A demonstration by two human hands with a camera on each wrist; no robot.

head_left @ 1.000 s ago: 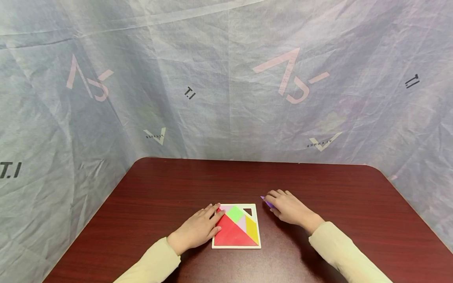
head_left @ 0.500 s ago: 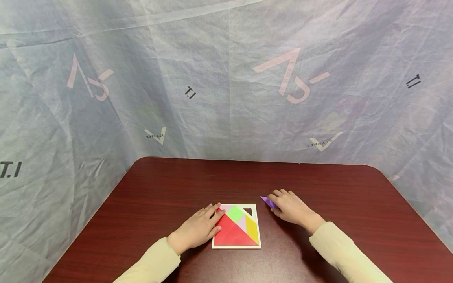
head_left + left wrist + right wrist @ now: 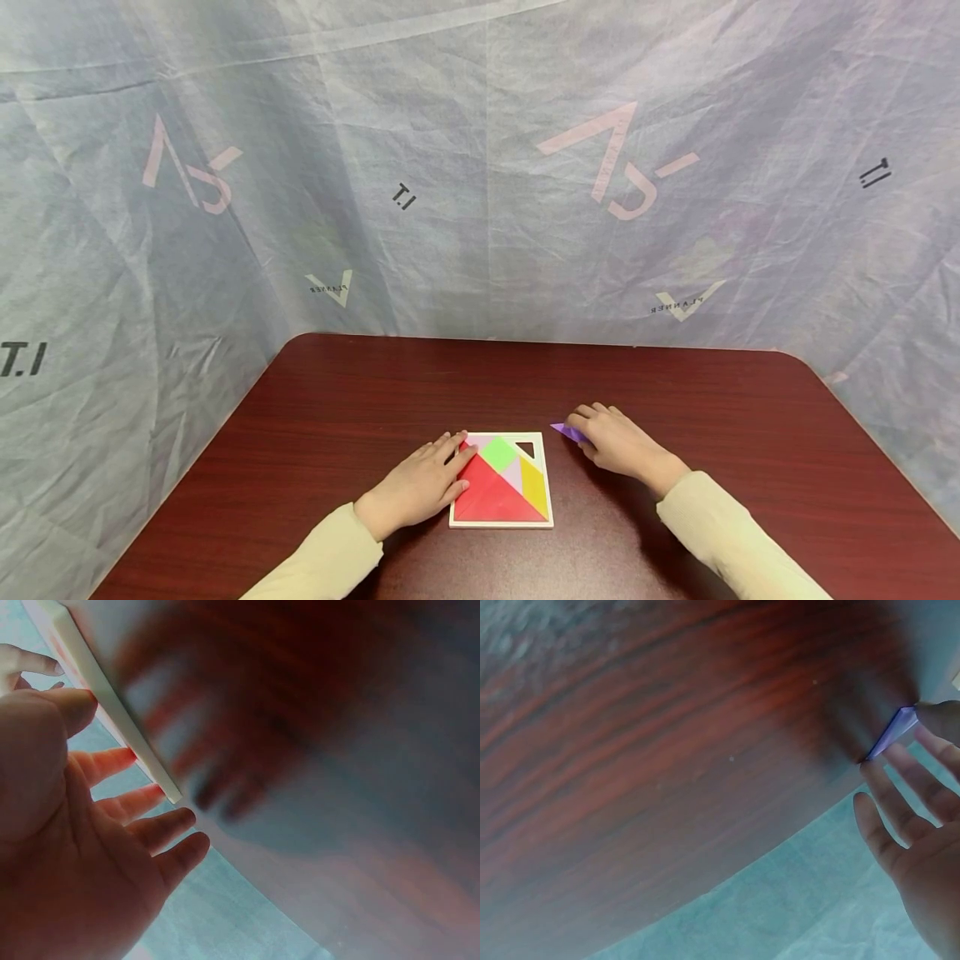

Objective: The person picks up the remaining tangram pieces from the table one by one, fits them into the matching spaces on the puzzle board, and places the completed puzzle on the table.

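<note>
A white tangram tray (image 3: 501,524) lies flat on the table, with large red pieces (image 3: 497,497), a green square (image 3: 498,454), small pink triangles and a yellow parallelogram (image 3: 533,487) in it. At its upper right corner, bare white floor shows around a dark triangular cut-out (image 3: 527,450). My left hand (image 3: 416,487) rests over the tray's left side, fingers extended; from the left wrist, the tray's pale edge (image 3: 112,705) runs beside the fingertips. Right of the tray, my right hand (image 3: 618,442) holds a purple triangle (image 3: 572,432) between thumb and fingers, one pointed corner sticking out leftward.
The dark red-brown wooden table (image 3: 360,392) stretches beyond both hands, with rounded far corners. A grey printed cloth (image 3: 450,250) hangs behind it and along both sides.
In my right hand the purple triangle has turned slightly, its point dipping a little, and more of it shows than a second ago. The left hand and tray have stayed put.
</note>
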